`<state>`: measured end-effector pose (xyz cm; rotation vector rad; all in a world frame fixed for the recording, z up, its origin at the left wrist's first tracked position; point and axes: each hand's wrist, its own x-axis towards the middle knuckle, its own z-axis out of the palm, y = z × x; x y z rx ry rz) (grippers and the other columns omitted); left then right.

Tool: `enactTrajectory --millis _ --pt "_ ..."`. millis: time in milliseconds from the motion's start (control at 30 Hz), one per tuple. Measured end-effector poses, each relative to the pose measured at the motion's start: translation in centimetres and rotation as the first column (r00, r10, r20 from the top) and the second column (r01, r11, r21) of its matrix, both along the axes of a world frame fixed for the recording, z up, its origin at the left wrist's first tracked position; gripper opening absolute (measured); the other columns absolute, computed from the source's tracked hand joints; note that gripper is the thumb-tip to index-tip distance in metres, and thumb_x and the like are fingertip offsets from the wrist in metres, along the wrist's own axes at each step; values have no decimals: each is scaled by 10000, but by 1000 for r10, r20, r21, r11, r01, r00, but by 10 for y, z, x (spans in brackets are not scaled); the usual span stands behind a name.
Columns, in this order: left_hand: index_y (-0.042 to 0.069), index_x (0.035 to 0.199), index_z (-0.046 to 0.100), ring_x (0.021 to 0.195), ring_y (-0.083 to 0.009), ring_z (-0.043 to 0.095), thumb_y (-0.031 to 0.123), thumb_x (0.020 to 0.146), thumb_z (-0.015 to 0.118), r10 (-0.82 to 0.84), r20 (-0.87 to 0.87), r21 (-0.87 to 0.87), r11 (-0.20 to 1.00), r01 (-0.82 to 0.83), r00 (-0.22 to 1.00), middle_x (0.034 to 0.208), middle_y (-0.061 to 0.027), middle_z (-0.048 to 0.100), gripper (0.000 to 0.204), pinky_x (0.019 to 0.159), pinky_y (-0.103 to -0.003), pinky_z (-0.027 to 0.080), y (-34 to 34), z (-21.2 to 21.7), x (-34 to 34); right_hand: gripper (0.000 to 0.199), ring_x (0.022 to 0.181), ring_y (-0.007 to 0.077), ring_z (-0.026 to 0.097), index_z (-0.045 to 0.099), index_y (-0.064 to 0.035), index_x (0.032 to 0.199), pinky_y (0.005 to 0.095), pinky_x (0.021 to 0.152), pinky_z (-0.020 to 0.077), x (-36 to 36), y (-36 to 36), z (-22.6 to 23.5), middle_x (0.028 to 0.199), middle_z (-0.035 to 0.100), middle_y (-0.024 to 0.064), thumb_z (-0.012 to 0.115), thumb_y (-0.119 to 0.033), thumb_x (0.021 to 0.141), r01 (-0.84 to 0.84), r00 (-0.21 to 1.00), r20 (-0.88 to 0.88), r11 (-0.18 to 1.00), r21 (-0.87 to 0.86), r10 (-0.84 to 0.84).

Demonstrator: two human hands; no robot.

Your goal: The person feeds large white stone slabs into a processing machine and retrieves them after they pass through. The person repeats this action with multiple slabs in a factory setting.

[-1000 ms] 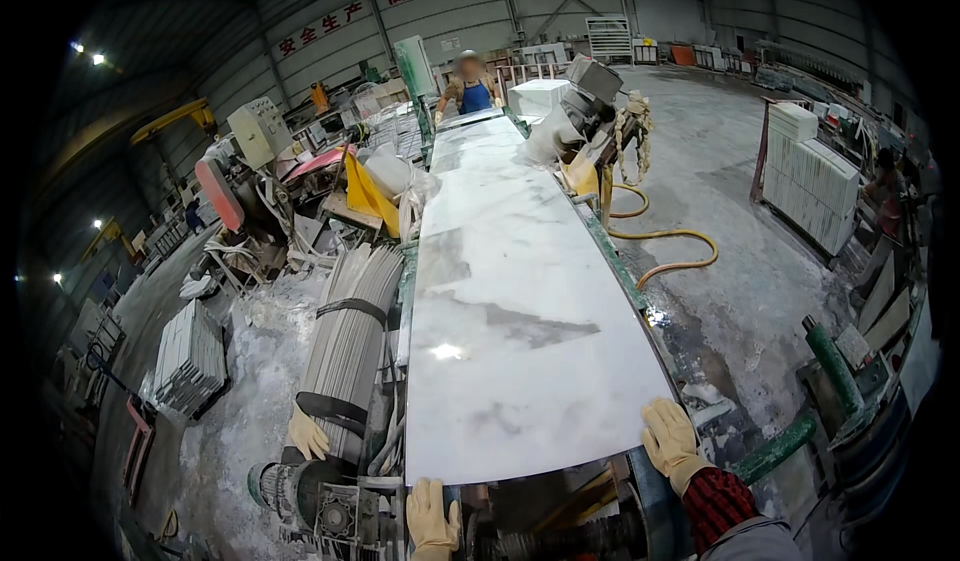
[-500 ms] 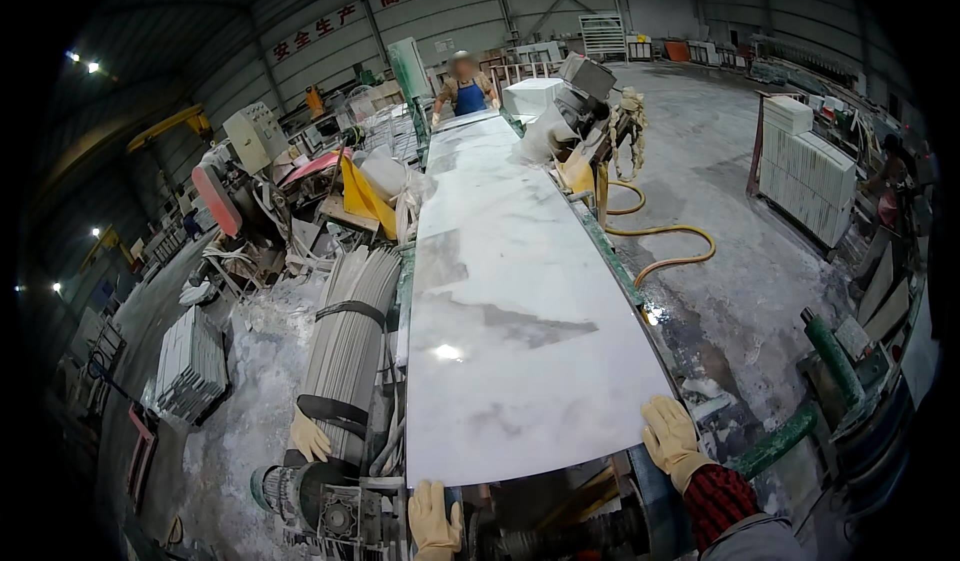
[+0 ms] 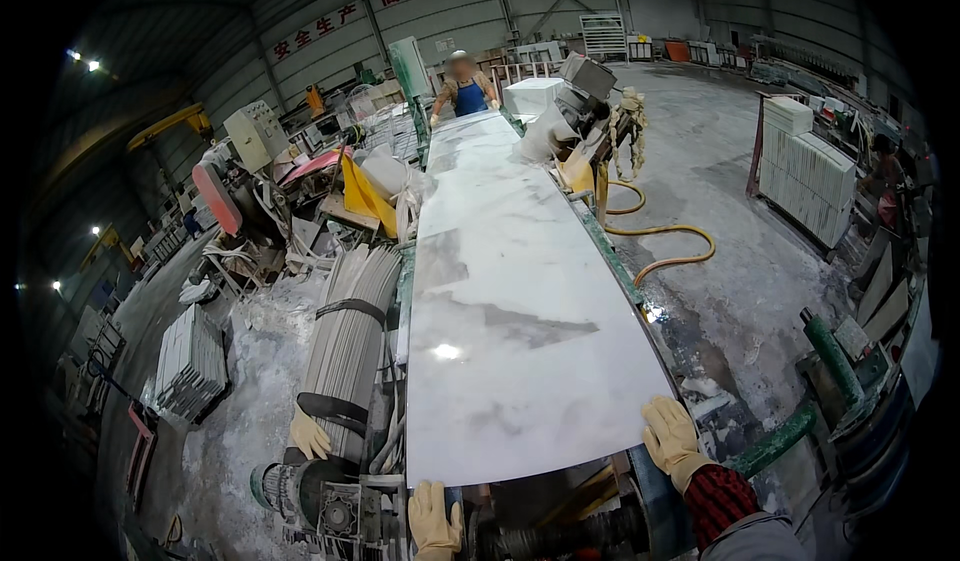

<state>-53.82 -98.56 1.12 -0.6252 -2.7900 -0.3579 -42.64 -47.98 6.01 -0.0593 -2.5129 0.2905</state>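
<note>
A long, glossy white stone slab (image 3: 520,381) with grey patches stretches away from me over a green-framed machine bed. My left hand (image 3: 434,523), in a cream rubber glove, is at the slab's near left corner, its fingertips touching the edge and its fingers laid out straight. On the near right corner rests my right hand (image 3: 670,441), gloved alike, fingers flat and pointing forward along the side. The undersides of both hands are hidden. At the slab's far end stands a co-worker (image 3: 468,96) in a blue apron, gloved hands beside its edges.
A loose cream glove (image 3: 309,434) hangs by a motor (image 3: 285,489) at my left. Beside the bed lies a strapped bundle of grey strips (image 3: 345,351). Right of it are a yellow hose (image 3: 680,229), a green pipe (image 3: 775,441) and racked white slabs (image 3: 805,181).
My hands and the slab stay in place. A person at the far right edge of the picture has shifted slightly.
</note>
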Motion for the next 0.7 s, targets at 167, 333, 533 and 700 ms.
enactTrajectory --millis 167,333,533,700 --pt "19 1570 517 1466 -520 473 325 994 720 14 31 -5 1000 -14 999 1594 -322 503 682 1264 -605 331 -1 -3 0 437 1253 456 594 655 -26 1317 554 1137 464 3 4 -11 1324 642 237 702 -175 909 14 1000 11 1000 8 -14" --pt "25 1579 506 1472 -518 470 332 1000 716 28 44 -15 999 -28 999 1598 -322 500 688 1265 -608 329 -2 -3 3 428 1242 453 601 657 -21 1310 549 1138 464 3 0 -1 1315 645 238 695 -171 912 8 999 33 1000 -9 -7" --pt "21 1546 525 1455 -509 478 316 984 726 16 44 -5 1000 -16 999 1570 -313 514 666 1257 -602 335 2 5 5 421 1233 451 604 657 -20 1307 549 1136 467 7 -3 4 1305 645 237 696 -171 915 6 999 33 1000 -29 -5" --pt "18 1535 526 1454 -504 472 306 974 729 11 31 -12 1000 -11 999 1564 -308 510 662 1253 -595 335 0 4 7 441 1267 459 599 661 -26 1327 558 1148 466 9 0 -7 1337 648 240 714 -169 914 11 1000 16 1000 -5 -11"
